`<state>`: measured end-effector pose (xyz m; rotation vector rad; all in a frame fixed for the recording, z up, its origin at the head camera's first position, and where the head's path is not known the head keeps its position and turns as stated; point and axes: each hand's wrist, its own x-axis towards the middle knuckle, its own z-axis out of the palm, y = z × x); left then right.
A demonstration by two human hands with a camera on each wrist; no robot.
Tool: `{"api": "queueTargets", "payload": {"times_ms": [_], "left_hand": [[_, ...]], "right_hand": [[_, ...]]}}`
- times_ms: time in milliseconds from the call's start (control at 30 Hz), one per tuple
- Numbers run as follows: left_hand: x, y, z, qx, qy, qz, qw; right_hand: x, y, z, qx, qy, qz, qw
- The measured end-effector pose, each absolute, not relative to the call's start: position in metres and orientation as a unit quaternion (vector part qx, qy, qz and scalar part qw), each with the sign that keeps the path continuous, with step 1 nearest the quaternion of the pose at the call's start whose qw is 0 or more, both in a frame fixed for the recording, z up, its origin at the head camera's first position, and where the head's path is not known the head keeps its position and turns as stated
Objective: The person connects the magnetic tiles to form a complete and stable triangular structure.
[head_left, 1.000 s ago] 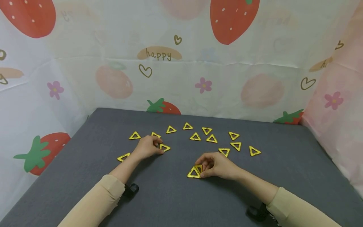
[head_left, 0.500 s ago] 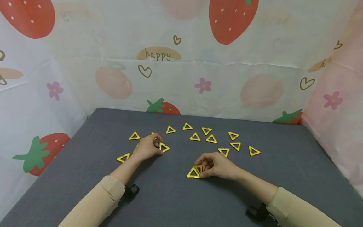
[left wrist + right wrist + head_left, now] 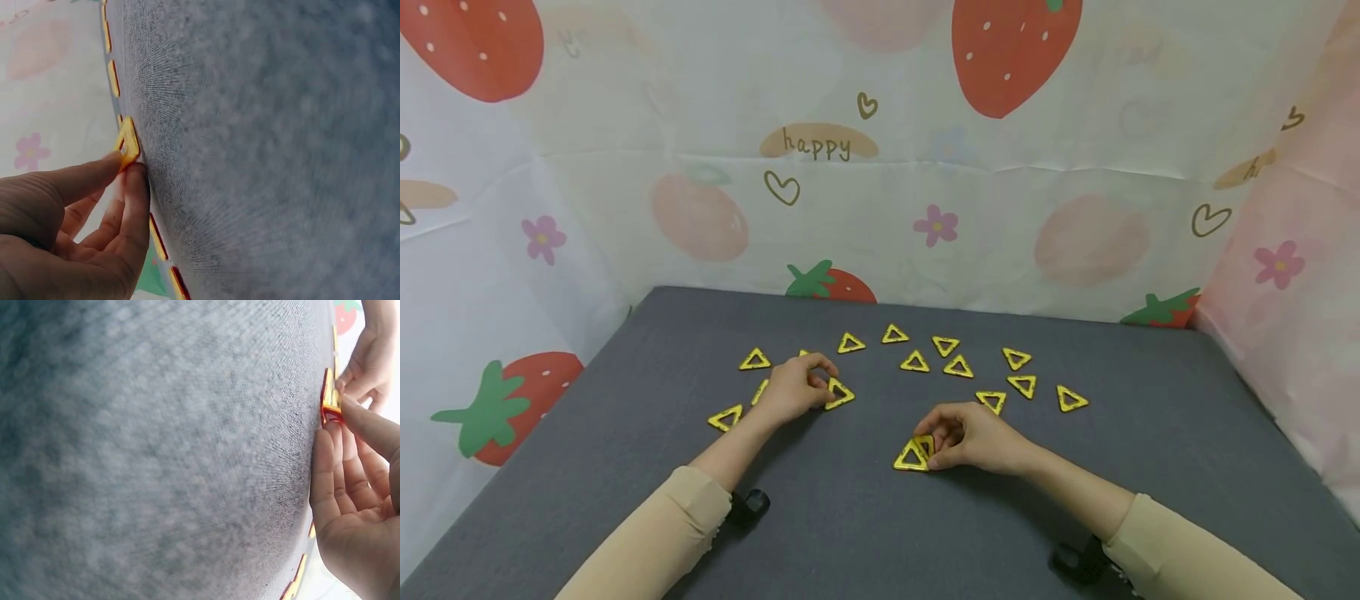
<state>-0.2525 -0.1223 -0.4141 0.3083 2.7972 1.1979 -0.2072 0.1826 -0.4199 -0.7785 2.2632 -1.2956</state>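
In the head view, my left hand (image 3: 793,387) pinches a yellow triangular magnetic tile (image 3: 847,395) by one side, left of the table's middle. The left wrist view shows that tile (image 3: 132,140) tilted between thumb and fingertips. Nearer the front, my right hand (image 3: 973,437) pinches a second triangular tile (image 3: 925,439), partly covered by the fingers. It stands against a third triangle (image 3: 911,467), their edges meeting. In the right wrist view, the thumb and fingers of my right hand (image 3: 356,506) hold the red-edged piece (image 3: 333,414).
Several loose yellow triangles lie flat across the dark grey table (image 3: 850,533), such as one at the far left (image 3: 756,367) and one at the right (image 3: 1073,407). A strawberry-print cloth (image 3: 850,225) hangs behind and at both sides.
The tile in my left hand has turned and shifted slightly right, its pointed end now facing right. My right hand and its two triangles stay in place.
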Motion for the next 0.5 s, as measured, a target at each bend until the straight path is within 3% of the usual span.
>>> {"api": "queueTargets", "payload": {"times_ms": [500], "left_hand": [[-0.243,-0.105,-0.411,0.108,0.881,0.450,0.100]], "right_hand": [[-0.207,0.183,-0.420,-0.277,0.813,-0.467,0.211]]}}
